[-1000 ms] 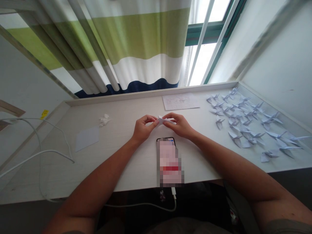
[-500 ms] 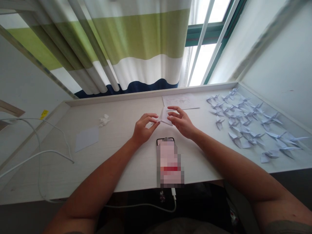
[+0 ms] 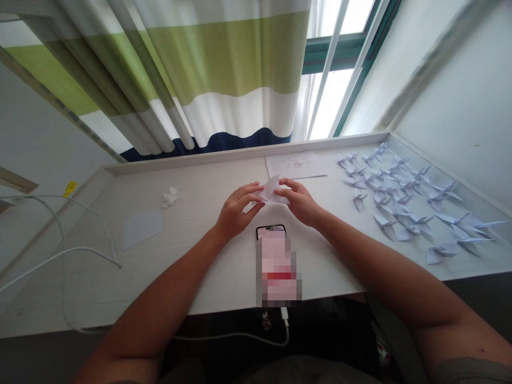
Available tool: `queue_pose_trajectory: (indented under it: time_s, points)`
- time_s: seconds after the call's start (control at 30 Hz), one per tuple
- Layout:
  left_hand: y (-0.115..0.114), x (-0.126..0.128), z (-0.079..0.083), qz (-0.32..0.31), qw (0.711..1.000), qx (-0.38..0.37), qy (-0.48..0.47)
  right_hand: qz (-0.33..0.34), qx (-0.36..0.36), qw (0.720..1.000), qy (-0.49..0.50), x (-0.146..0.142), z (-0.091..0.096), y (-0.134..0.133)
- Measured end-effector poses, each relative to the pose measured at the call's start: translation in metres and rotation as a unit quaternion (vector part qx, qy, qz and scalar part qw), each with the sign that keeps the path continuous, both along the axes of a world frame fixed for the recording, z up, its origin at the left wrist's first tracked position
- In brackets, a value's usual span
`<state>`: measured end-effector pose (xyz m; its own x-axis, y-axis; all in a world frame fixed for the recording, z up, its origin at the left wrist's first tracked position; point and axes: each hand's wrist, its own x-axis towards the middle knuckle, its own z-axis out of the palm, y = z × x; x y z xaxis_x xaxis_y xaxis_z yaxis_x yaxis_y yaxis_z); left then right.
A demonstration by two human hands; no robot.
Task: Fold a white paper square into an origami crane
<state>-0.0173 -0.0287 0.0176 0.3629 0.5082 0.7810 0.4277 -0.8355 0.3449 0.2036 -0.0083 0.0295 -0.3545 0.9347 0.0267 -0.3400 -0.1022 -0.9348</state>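
Note:
A small folded white paper is held between my two hands above the middle of the desk, one flap standing up. My left hand pinches its left corner between thumb and fingers. On the other side, my right hand grips the right edge, its fingertips against the upright flap. The underside of the folds is hidden by my fingers. Just below the hands lies a phone with its screen blurred out. At the right of the desk stand several folded paper cranes.
Behind my hands lies a printed sheet. To the left are a crumpled tissue and a flat white paper square. A white cable loops over the left side; another cable plugs into the phone. Raised edging borders the desk's back.
My right fingers have closed in on the paper's right side, having been more spread before. The paper's upright flap has tilted to the right.

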Motion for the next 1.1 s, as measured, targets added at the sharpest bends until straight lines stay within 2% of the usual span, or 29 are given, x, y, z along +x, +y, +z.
queue_pose_trajectory:
  time_s: [0.27, 0.5, 0.7, 0.93, 1.1]
  points:
    - [0.000, -0.001, 0.000, -0.023, 0.999, 0.000, 0.036, 0.049, 0.035, 0.998, -0.026, 0.002, 0.003, -0.002]
    - [-0.001, -0.001, 0.000, -0.010, 1.000, -0.003, 0.024, 0.049, 0.011, 0.998, -0.035, 0.001, -0.001, -0.002]
    - [-0.001, -0.001, 0.000, 0.003, 1.000, 0.026, 0.016, 0.040, -0.020, 0.999, -0.009, 0.000, 0.004, -0.004]
    - [0.000, 0.000, -0.001, -0.003, 1.000, 0.027, 0.001, 0.030, -0.016, 0.999, 0.010, 0.000, 0.009, -0.004]
    - [-0.001, 0.001, -0.001, -0.007, 1.000, 0.026, 0.003, 0.030, -0.046, 0.998, 0.001, 0.002, 0.011, -0.005]
